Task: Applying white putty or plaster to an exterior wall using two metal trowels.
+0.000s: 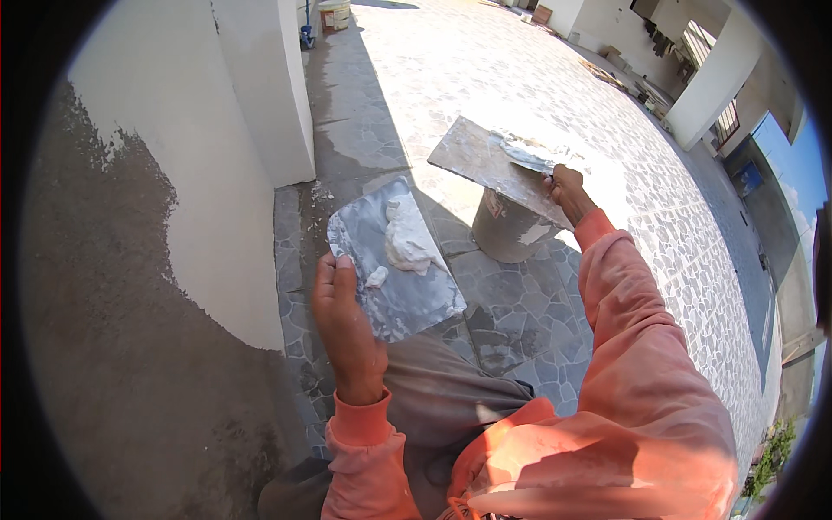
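Orange sweatshirt (646, 381) nearest; left grip (345, 316) pinches grey sheet (364, 224), right grip (568, 191) holds blade (537, 168) over board (464, 156) overlapping bucket (503, 230)

both hands closed in a grip, the right reaching farther out than the left.
the left forearm (364, 464) rises nearly upright from the lower edge, its sleeve ending at the wrist (360, 386); the left hand (347, 325) is held low and near the body, thumb (345, 262) uppermost and fingers (324, 273) bent beside it. the right arm (646, 347), sleeved to the wrist, stretches forward and slants inward from the lower right, the right hand (568, 192) curled into a fist with its back partly in view.
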`<state>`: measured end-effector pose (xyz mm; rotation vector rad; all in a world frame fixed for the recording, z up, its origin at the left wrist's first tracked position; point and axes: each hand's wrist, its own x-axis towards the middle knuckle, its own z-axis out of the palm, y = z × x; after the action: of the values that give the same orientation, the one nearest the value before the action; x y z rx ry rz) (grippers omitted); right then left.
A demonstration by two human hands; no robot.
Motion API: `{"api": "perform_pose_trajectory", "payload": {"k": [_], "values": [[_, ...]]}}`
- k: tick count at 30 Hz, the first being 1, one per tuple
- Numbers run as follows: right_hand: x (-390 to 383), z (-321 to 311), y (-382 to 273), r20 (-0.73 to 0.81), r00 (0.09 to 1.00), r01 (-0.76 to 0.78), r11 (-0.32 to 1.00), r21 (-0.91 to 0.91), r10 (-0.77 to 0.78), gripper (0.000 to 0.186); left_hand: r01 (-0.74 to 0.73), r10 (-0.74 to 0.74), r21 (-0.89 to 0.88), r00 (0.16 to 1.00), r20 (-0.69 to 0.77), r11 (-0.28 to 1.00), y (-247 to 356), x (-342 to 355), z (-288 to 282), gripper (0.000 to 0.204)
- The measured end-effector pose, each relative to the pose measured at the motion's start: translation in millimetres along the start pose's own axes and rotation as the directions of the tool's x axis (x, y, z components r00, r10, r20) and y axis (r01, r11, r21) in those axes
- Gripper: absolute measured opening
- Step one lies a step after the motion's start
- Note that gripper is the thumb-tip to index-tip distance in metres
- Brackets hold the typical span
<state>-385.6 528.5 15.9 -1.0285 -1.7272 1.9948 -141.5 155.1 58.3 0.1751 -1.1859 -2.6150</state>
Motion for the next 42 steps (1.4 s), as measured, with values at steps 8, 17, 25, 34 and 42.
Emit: {"api": "perform_pose_trajectory", "payload": {"k": [8, 17, 25, 34, 42], "values": [[9.8, 20.6, -7.6, 0.084, 0.996, 0.007, 0.986, 0.165, -0.021, 0.017, 0.024, -0.023, 0.017, 0.997, -0.077, 1.0, 6.8, -2.5, 6.4, 0.02], [35.9, 36.2, 1.5, 0.021, 1.0, -0.009, 0.964, 0.266, 0.004, 0.019, 0.034, -0.037, -0.048, 0.998, -0.055, 0.998, -2.1, 0.6, -6.7, 0.029], [45.7, 27.8, -1.2, 0.127, 0.992, -0.013, 0.973, 0.232, -0.017, 0.023, 0.045, -0.094, -0.195, 0.965, -0.247, 0.98, -4.8, -1.0, -2.0, 0.033], [49.7, 37.0, 1.6, 0.131, 0.991, -0.101, 0.846, 0.524, 0.037, 0.028, 0.071, -0.074, -0.025, 0.98, -0.182, 0.997, -8.3, -2.5, -7.2, 0.043], [44.3, 37.4, 3.0, 0.071, 0.995, -0.098, 0.813, 0.574, 0.07, 0.026, 0.024, 0.01, 0.149, 0.974, -0.225, 0.989, 2.4, -9.2, 1.8, 0.038]]}}
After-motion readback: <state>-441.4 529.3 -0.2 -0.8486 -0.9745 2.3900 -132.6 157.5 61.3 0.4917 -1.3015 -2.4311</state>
